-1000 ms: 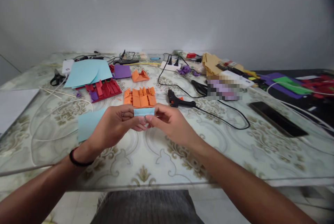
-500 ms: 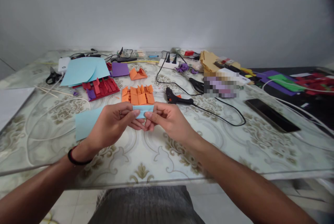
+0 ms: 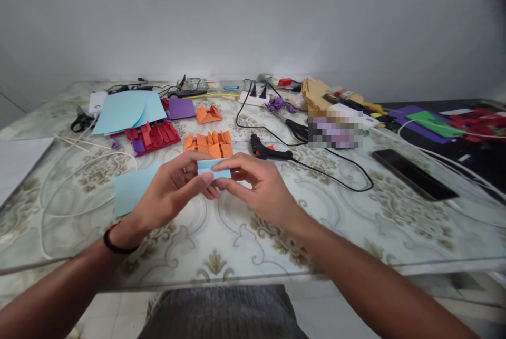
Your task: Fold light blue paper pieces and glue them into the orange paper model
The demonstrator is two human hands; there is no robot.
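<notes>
A small folded piece of light blue paper (image 3: 222,172) is held above the table between both hands. My left hand (image 3: 172,186) pinches its left end, thumb on the near face. My right hand (image 3: 256,181) grips the right part, with its index finger lying along the paper and the thumb below. Just beyond the hands lie folded orange paper pieces (image 3: 209,144), partly covered by my fingers. A flat light blue sheet (image 3: 130,191) rests on the table left of my left hand, its right side hidden by that hand.
Beyond the right hand lies a black glue gun (image 3: 272,150), its cable running right. A phone (image 3: 413,174) lies further right. At the back left are larger blue sheets (image 3: 126,112), red folded paper (image 3: 156,136), a purple square (image 3: 182,108) and scissors (image 3: 81,119). A white power strip (image 3: 253,99) stands behind.
My right index finger has moved left across the top of the blue paper, and the paper has tilted slightly. Both hands still hold it in nearly the same place.
</notes>
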